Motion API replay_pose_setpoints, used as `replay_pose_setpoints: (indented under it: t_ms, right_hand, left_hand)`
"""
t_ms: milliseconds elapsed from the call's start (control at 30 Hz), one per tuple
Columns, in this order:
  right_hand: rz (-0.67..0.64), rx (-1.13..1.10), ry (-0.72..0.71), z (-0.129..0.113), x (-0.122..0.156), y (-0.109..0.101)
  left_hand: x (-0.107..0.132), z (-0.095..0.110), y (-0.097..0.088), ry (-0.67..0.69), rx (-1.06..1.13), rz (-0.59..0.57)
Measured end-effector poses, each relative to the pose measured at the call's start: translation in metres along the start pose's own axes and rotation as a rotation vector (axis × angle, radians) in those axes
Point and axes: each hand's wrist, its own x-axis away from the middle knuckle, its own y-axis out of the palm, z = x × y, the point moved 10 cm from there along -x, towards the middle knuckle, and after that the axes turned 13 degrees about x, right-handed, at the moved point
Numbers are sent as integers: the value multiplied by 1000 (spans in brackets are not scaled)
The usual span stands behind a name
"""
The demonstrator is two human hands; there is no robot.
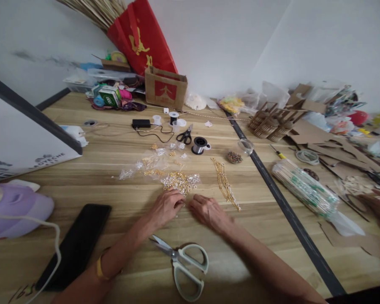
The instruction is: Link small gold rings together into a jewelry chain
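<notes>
My left hand (168,205) rests at the near edge of a heap of small gold and silver metal findings (177,181). Its fingers are curled together, and anything between them is too small or hidden. Just right of it, my right hand (209,212) lies on the table with fingers bent inward; their tips are hidden. Gold chains (223,183) lie right of the heap. Small clear bags of findings (148,164) spread behind and left of it. White-handled scissors (182,261) lie partly spread between my forearms.
A black phone (77,242) lies by my left arm. Behind the heap are a wire spool (199,145), black scissors (185,135) and a dish of brown beads (234,157). Packed sticks (304,188) lie right of a dark strip (278,198). Another person's hand (378,207) shows far right.
</notes>
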Motion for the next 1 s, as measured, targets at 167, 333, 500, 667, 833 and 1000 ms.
replay_pose_setpoints:
  t_ms: [167,333,500,667,833,1000]
  right_hand:
    - [2,14,18,1,0,0]
    - [46,-90,32,6,0,0]
    - [92,-349,72,17,0,0]
    - [95,-610,169,30,0,2]
    - [51,-800,261,33,2,10]
    - [14,-931,307,31,2,17]
  left_hand:
    - [1,2,-3,22,59,44]
    - [2,3,-6,46,95,83]
    - [2,2,-4,36,98,86]
    - [1,6,-3,39,73,70]
    - [1,9,0,36,109,71]
    - [1,12,-2,50,195,94]
